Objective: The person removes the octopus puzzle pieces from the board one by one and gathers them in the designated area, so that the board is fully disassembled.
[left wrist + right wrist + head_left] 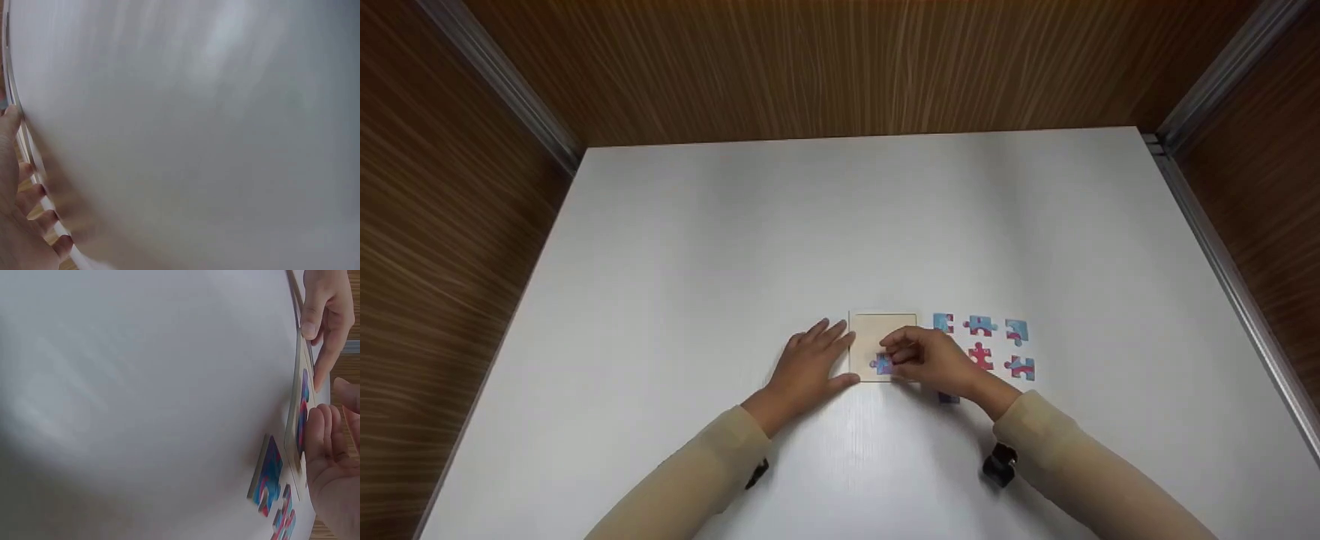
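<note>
A shallow square wooden puzzle tray (871, 328) lies on the white table. Along its left side my left hand (810, 364) rests with spread fingers, the thumb at the near-left corner. My right hand (934, 360) is over the tray's near-right part, bent fingers above and thumb low. Blue-purple jigsaw piece (882, 364) lies inside the tray near its front edge, partly under that hand. In the right wrist view, the right hand (334, 467) has its fingertips beside coloured pieces (302, 417) lying flat in the tray, thumb apart from the fingers. Exact finger contact is hidden.
Right of the tray lie several loose jigsaw pieces, among them a blue-red one (980, 325), a blue corner one (1016, 331) and a red one (980, 355). Another piece (949, 398) is partly hidden under the right wrist. Wood-grained panels (840, 71) enclose the table.
</note>
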Demonstrator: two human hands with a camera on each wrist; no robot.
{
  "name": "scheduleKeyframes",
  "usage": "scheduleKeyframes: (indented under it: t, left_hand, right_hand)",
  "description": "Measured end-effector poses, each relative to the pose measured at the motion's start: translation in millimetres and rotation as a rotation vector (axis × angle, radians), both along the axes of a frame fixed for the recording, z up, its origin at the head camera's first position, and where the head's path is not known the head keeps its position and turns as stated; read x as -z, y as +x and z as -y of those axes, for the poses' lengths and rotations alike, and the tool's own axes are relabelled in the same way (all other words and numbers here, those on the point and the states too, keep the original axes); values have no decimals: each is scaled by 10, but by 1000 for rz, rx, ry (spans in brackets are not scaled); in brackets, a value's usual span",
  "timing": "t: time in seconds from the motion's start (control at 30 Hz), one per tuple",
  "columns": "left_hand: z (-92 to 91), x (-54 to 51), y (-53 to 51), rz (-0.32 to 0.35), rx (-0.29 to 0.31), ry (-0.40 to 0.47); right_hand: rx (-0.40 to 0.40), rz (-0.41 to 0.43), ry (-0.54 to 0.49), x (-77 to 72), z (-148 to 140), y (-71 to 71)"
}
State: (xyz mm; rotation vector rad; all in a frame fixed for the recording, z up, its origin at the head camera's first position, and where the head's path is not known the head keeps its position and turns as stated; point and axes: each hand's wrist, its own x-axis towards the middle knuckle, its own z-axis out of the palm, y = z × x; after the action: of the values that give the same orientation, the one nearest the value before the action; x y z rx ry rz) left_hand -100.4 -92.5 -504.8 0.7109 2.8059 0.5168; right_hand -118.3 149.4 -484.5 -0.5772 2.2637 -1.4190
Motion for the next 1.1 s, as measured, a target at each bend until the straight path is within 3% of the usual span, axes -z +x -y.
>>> scheduleKeyframes:
  t: [0.6, 1.1]
  left_hand:
    - [1, -2, -8, -49, 15, -4]
    - [-7, 7, 5, -29, -3, -1]
  right_hand:
    - [75, -169, 177, 67, 148, 65]
    - [64, -147, 237, 41, 191, 60]
